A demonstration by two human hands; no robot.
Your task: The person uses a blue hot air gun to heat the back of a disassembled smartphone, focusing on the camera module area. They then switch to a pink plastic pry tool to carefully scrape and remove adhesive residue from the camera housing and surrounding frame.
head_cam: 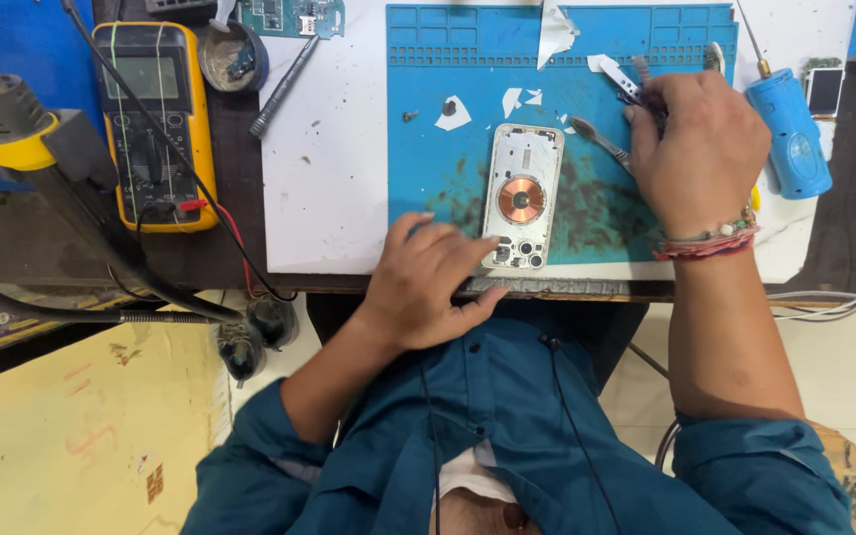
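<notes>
phone back housing is lying flat on the blue silicone work mat, inner side up. long axis is running roughly vertical in the head view, tilted slightly, camera cutouts end pointing toward the person, opposite end pointing toward the far edge of the mat. shell is pale metal/glass with rounded corners; round copper coil is sitting near the middle, ringed lens holes clustering at the near end.

left hand is resting at the near left corner of the housing, fingers bent and close together, fingertips touching the shell's edge, gripping nothing. right hand is sitting at the mat's right side, well apart from the housing, fingers curled narrow around a thin metal tool; exact grip is hidden by the knuckles. woven thread bracelets are wrapping the right wrist. metal tweezers are lying just left of that hand.

mat is showing dark smudges around the housing, white tape scraps lying scattered on it, and is sitting on a white board. yellow multimeter is lying far left with red and black leads, a blue cylindrical tool far right, a small round tin near the top.
</notes>
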